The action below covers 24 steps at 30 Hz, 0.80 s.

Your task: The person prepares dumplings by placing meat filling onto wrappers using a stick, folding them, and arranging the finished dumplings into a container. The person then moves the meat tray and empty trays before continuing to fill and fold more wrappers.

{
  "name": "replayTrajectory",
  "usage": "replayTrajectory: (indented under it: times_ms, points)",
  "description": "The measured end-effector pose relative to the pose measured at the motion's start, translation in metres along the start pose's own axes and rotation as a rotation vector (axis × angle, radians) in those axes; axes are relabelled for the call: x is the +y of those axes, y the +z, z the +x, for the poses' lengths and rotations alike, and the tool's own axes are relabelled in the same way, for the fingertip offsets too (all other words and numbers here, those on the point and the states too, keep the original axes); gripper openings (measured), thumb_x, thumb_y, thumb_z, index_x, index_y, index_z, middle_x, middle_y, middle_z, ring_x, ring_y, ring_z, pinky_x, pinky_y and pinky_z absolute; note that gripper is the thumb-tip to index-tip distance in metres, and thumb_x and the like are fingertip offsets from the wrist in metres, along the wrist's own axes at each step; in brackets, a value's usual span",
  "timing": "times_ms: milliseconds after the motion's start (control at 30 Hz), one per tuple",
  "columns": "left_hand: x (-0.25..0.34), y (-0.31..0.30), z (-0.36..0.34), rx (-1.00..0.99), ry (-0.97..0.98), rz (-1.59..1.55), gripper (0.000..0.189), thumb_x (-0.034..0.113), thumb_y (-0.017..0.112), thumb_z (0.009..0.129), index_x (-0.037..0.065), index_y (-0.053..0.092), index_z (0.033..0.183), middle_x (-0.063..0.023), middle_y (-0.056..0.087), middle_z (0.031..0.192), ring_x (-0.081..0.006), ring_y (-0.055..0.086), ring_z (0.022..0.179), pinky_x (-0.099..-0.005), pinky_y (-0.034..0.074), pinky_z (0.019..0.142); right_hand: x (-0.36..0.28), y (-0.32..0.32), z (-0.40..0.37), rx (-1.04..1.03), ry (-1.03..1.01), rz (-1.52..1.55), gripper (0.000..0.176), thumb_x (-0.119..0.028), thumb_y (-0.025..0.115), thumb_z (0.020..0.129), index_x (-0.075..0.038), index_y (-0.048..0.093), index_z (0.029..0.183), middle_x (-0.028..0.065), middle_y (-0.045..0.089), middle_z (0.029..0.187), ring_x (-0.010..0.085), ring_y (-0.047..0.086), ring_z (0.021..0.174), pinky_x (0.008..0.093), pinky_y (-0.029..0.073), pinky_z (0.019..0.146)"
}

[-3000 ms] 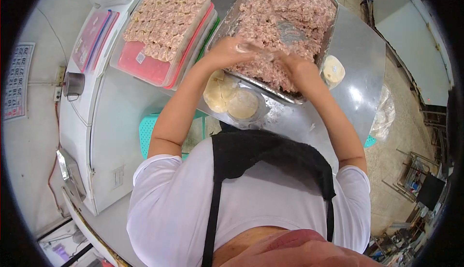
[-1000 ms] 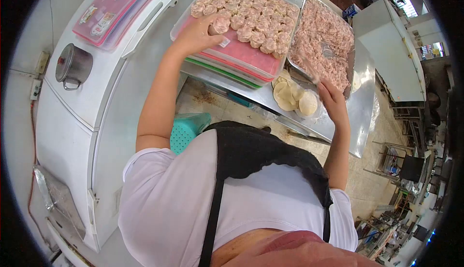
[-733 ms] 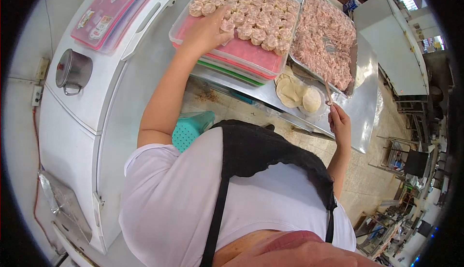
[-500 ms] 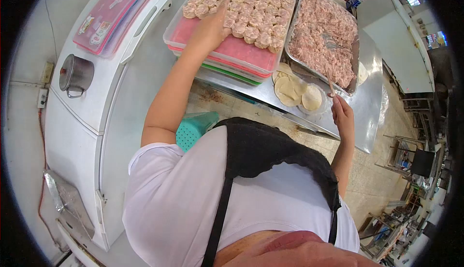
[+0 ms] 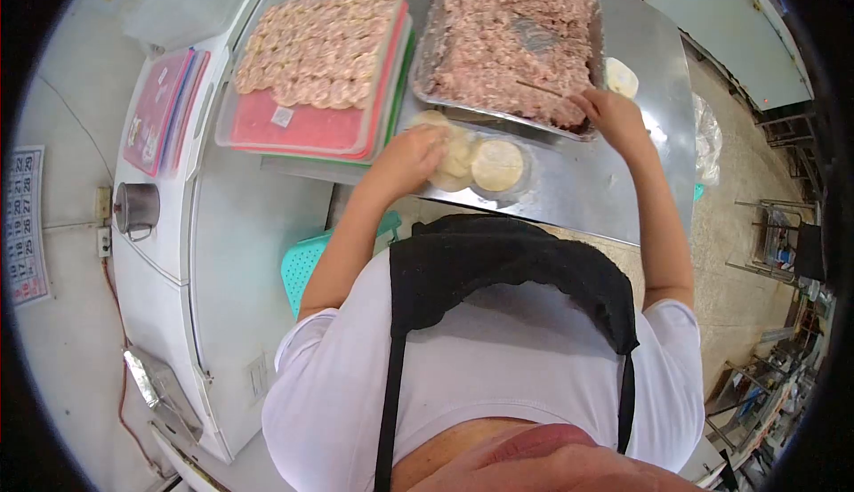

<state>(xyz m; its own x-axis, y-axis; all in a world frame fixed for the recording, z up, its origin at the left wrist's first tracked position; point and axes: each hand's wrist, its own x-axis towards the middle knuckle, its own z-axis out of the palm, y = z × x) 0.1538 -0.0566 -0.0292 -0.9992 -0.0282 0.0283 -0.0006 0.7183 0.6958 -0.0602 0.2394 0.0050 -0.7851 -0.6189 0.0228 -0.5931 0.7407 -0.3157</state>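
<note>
Gently now: my left hand lies on the round pale dough wrappers, grip unclear; I'd peel one only. My right hand grasps a thin wooden stick.

Far left of the left hand, a white paper wall calendar shows rows of date numbers, too small to read singly.

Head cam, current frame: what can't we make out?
Head view only:
- Left hand covers part of the wrappers; any grip is hidden.
- Stick in the right hand: too thin to identify.
- Filling tray: far end cut by the top edge.
- Calendar: print too small.
</note>
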Motion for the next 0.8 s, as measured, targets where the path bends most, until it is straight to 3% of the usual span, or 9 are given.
replayTrajectory:
  times_ms: [100, 133, 233, 333, 367, 400, 600, 733, 800]
  points:
    - [-0.062, 0.054, 0.050, 0.251, -0.088, 0.151, 0.034, 0.014, 0.056, 0.085, 0.002, 0.059, 0.117, -0.0222, 0.060, 0.116, -0.0406, 0.055, 0.110, -0.0475, 0.043, 0.096, 0.036, -0.022, 0.036, -0.057, -0.059, -0.156, 0.046, -0.042, 0.049, 0.096, -0.001, 0.064, 0.081, 0.0207, 0.064, 0.078, 0.0414, 0.061, 0.080, 0.0473, 0.048, 0.068]
    - [-0.065, 0.059, 0.064, 0.426, -0.141, 0.199, 0.035, 0.011, 0.058, 0.082, 0.001, 0.059, 0.116, -0.0226, 0.059, 0.116, -0.0416, 0.055, 0.109, -0.0488, 0.043, 0.096, 0.048, -0.027, 0.049, -0.009, -0.108, -0.203, 0.044, -0.040, 0.051, 0.096, -0.002, 0.065, 0.080, 0.0206, 0.064, 0.078, 0.0413, 0.061, 0.080, 0.0476, 0.048, 0.069]
    - [-0.063, 0.079, 0.080, 0.559, -0.252, 0.319, 0.039, 0.007, 0.063, 0.078, 0.002, 0.059, 0.116, -0.0234, 0.058, 0.118, -0.0436, 0.054, 0.108, -0.0490, 0.043, 0.094, 0.074, -0.033, 0.086, 0.068, -0.243, -0.304, 0.036, -0.032, 0.054, 0.092, -0.002, 0.066, 0.077, 0.0200, 0.065, 0.077, 0.0407, 0.063, 0.078, 0.0477, 0.051, 0.069]
    - [-0.052, 0.075, 0.081, 0.556, -0.259, 0.276, 0.042, 0.003, 0.064, 0.074, 0.002, 0.060, 0.116, -0.0233, 0.058, 0.118, -0.0424, 0.054, 0.107, -0.0485, 0.044, 0.093, 0.086, -0.027, 0.111, 0.156, -0.374, -0.425, 0.025, -0.022, 0.057, 0.085, -0.001, 0.067, 0.074, 0.0193, 0.066, 0.077, 0.0385, 0.066, 0.074, 0.0466, 0.052, 0.066]
    - [-0.047, 0.072, 0.079, 0.450, -0.458, 0.209, 0.038, 0.005, 0.063, 0.077, 0.003, 0.061, 0.115, -0.0223, 0.060, 0.115, -0.0413, 0.055, 0.107, -0.0479, 0.045, 0.091, 0.088, -0.020, 0.113, 0.208, -0.409, -0.492, 0.020, -0.016, 0.058, 0.081, -0.001, 0.067, 0.073, 0.0190, 0.067, 0.076, 0.0369, 0.067, 0.072, 0.0457, 0.053, 0.063]
    - [-0.043, 0.068, 0.074, 0.449, -0.464, 0.213, 0.038, 0.005, 0.063, 0.077, 0.003, 0.061, 0.115, -0.0223, 0.060, 0.115, -0.0413, 0.055, 0.107, -0.0479, 0.045, 0.091, 0.087, -0.011, 0.109, 0.205, -0.412, -0.486, 0.020, -0.016, 0.058, 0.081, -0.001, 0.067, 0.073, 0.0190, 0.067, 0.076, 0.0369, 0.067, 0.072, 0.0457, 0.053, 0.063]
    - [0.007, 0.074, 0.041, 0.541, -0.163, 0.381, 0.018, 0.012, 0.063, 0.081, 0.005, 0.066, 0.096, -0.0167, 0.062, 0.099, -0.0350, 0.058, 0.094, -0.0424, 0.045, 0.084, 0.078, -0.001, 0.071, 0.140, -0.337, -0.375, 0.013, -0.009, 0.057, 0.078, -0.005, 0.066, 0.069, 0.0160, 0.067, 0.073, 0.0321, 0.068, 0.069, 0.0415, 0.054, 0.057]
    - [0.053, 0.100, 0.033, 0.234, 0.154, 0.119, 0.013, 0.017, 0.068, 0.081, 0.007, 0.065, 0.090, -0.0117, 0.058, 0.093, -0.0326, 0.055, 0.092, -0.0416, 0.045, 0.082, 0.060, 0.023, 0.067, 0.084, -0.371, -0.339, 0.012, -0.010, 0.056, 0.078, -0.004, 0.065, 0.074, 0.0164, 0.067, 0.074, 0.0325, 0.068, 0.070, 0.0428, 0.054, 0.059]
    - [0.061, 0.110, 0.037, 0.222, 0.144, 0.184, 0.014, 0.018, 0.069, 0.080, 0.007, 0.065, 0.089, -0.0112, 0.058, 0.093, -0.0324, 0.055, 0.093, -0.0416, 0.045, 0.083, 0.052, 0.034, 0.064, 0.093, -0.442, -0.345, 0.013, -0.011, 0.056, 0.079, -0.003, 0.065, 0.076, 0.0168, 0.067, 0.075, 0.0324, 0.068, 0.071, 0.0436, 0.054, 0.060]
